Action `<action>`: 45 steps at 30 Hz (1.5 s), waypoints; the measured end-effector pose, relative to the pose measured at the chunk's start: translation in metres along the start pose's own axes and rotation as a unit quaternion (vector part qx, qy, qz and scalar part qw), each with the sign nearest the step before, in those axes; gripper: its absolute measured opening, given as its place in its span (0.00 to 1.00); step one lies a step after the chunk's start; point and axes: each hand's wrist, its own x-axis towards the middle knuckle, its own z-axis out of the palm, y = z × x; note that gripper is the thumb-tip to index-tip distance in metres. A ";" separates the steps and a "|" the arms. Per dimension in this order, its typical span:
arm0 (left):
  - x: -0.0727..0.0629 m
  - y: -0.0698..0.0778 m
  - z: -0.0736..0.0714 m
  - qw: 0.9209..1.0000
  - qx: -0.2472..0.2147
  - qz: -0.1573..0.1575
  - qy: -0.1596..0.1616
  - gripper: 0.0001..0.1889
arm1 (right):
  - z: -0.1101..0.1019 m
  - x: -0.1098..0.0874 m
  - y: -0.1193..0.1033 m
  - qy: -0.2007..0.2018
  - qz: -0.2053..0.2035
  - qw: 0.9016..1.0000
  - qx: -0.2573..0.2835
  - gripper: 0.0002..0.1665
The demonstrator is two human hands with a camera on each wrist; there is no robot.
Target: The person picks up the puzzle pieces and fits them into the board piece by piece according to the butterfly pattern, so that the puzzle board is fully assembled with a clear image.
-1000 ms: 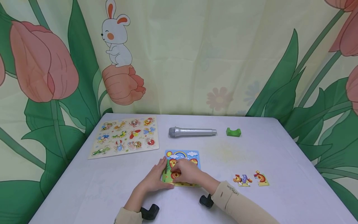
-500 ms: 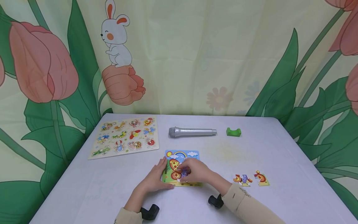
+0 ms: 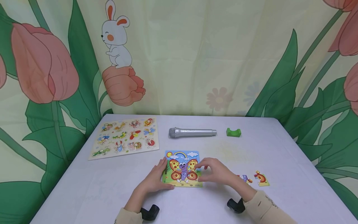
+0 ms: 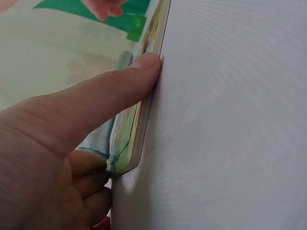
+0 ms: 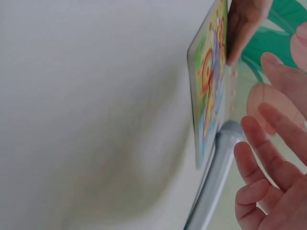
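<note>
A small square butterfly puzzle [image 3: 193,184] lies flat on the table, its blue sky and rainbow at the far side. My left hand [image 3: 153,179] rests at its near left corner. The straight thumb [image 4: 127,79] touches the near edge, and the other fingers lie along the left side. Just off the puzzle's right edge is my right hand [image 3: 215,171], its fingers loosely bent and holding nothing. Two loose puzzle pieces lie to the right: one with an orange-red swirl [image 3: 261,179], and a purple and orange one [image 3: 246,179] partly hidden by my right arm.
A knobbed insect puzzle board [image 3: 112,153] lies at the back left. Behind the butterfly puzzle lies a silver microphone [image 3: 193,132], with a green notched block [image 3: 233,132] to its right. A printed curtain [image 3: 181,62] hangs behind the white table [image 3: 84,193].
My right hand has lifted off the puzzle's middle and moved right, and the whole butterfly now shows. My left hand has stayed in place.
</note>
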 end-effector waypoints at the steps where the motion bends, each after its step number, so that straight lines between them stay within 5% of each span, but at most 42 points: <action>1: 0.000 0.000 0.000 1.000 0.000 0.001 0.001 0.56 | -0.003 -0.004 0.002 0.004 0.002 1.000 0.003 0.24; 22: 0.001 -0.001 0.002 1.000 -0.005 0.005 0.000 0.56 | -0.057 -0.086 0.060 0.070 0.090 0.993 0.002 0.31; 34: 0.002 -0.003 0.003 1.000 0.000 0.004 0.001 0.56 | -0.066 -0.102 0.082 0.047 0.099 0.994 -0.015 0.32; 45: 0.001 -0.001 0.002 1.000 -0.002 -0.001 0.004 0.56 | -0.064 -0.101 0.095 0.015 0.151 0.988 -0.008 0.32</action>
